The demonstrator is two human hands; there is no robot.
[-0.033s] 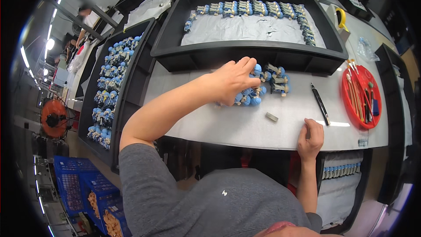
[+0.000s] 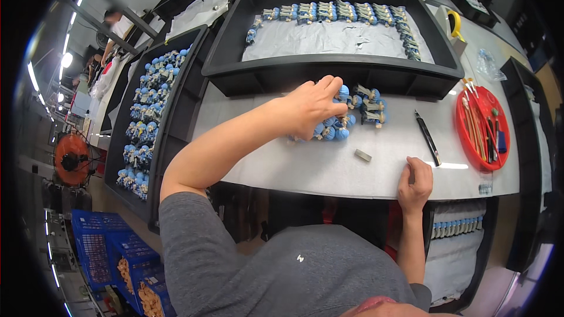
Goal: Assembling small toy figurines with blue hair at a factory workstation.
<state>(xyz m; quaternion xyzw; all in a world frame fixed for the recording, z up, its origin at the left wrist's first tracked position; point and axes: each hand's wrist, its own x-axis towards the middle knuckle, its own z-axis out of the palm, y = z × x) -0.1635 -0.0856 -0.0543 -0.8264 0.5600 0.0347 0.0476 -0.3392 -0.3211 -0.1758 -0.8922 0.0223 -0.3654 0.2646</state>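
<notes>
On the white-covered table, a cluster of small figurines (image 2: 329, 132) with round blue tops and dark bodies lies near my left hand (image 2: 311, 108). That hand reaches over them with bent fingers and appears to grip one figurine, though its fingertips are partly hidden among them. To its right, a few more figurines (image 2: 372, 107) lie on their sides close together. My right hand (image 2: 416, 183) rests at the table's near edge, loosely curled, with nothing visible in it. A small grey block (image 2: 363, 155) lies between the hands. Beyond the right hand is a slim black pen-like tool (image 2: 427, 138).
A large black tray (image 2: 329, 69) holding rows of figurines stands behind the work spot. Another black tray (image 2: 200, 44) full of figurines is at left. A red oval dish (image 2: 464, 141) of brushes and tools sits right. Blue crates (image 2: 91, 252) stand on the floor, lower left.
</notes>
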